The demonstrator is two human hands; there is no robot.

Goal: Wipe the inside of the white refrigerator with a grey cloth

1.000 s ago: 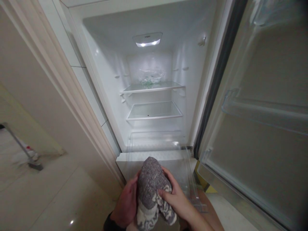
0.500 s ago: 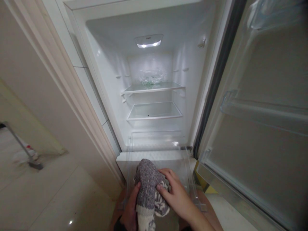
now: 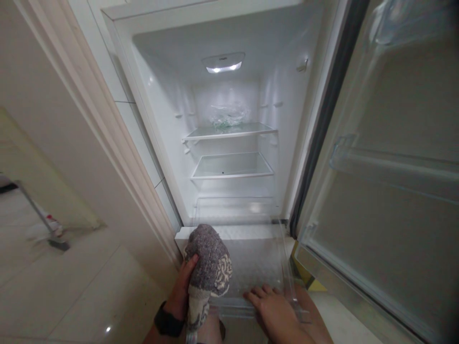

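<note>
A clear plastic drawer (image 3: 247, 267) is pulled out of the fridge over my lap. In my left hand (image 3: 184, 282) is a bunched grey knitted cloth (image 3: 208, 260) with a cream pattern, held above the drawer's left side. Part of the cloth hangs down below my fingers. My right hand (image 3: 272, 308) is closed over the drawer's front edge near the right corner, fingers over the rim. Its palm side is hidden.
Inside the fridge, a crumpled clear plastic bag (image 3: 228, 115) lies on the upper glass shelf (image 3: 251, 129), above a lower shelf (image 3: 233, 166). The open fridge door (image 3: 387, 215) with clear bins bounds the right. A wall edge (image 3: 118, 191) runs along the left.
My right hand has let go of the cloth and moved down to the drawer's front edge. My left hand has shifted the cloth left and slightly up.
</note>
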